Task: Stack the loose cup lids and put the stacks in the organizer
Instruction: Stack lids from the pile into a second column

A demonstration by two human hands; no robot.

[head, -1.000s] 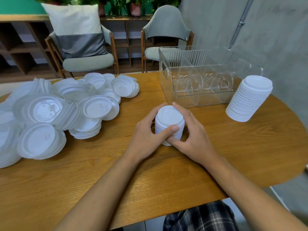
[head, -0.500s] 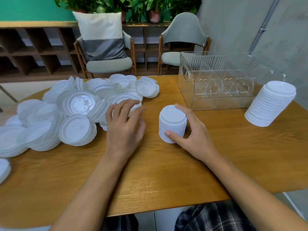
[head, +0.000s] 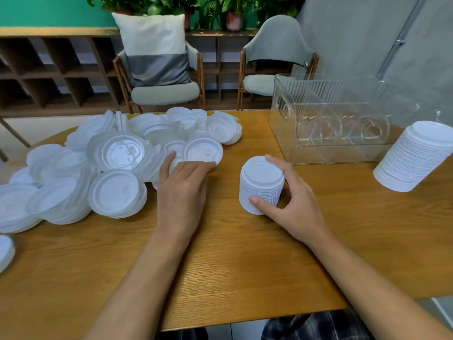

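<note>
A short stack of white cup lids (head: 261, 182) stands on the wooden table (head: 245, 266) in front of me. My right hand (head: 294, 207) grips it, thumb low on the near side and fingers curved around the far side. My left hand (head: 182, 190) reaches into the edge of the loose lid pile (head: 117, 173), with its fairly straight fingers lying on a lid (head: 203, 152) and the thumb spread to the left. The clear organizer (head: 331, 146) with heart-cut dividers stands at the back right, its visible compartments without lids.
A taller leaning stack of lids (head: 414, 155) stands right of the organizer, near the table's right edge. One lid (head: 5, 251) lies at the far left edge. Two chairs (head: 161, 92) and a shelf stand behind the table.
My left hand let go of the short stack and moved left onto the loose lid pile. My right hand stayed on the stack. The view shifted left.
</note>
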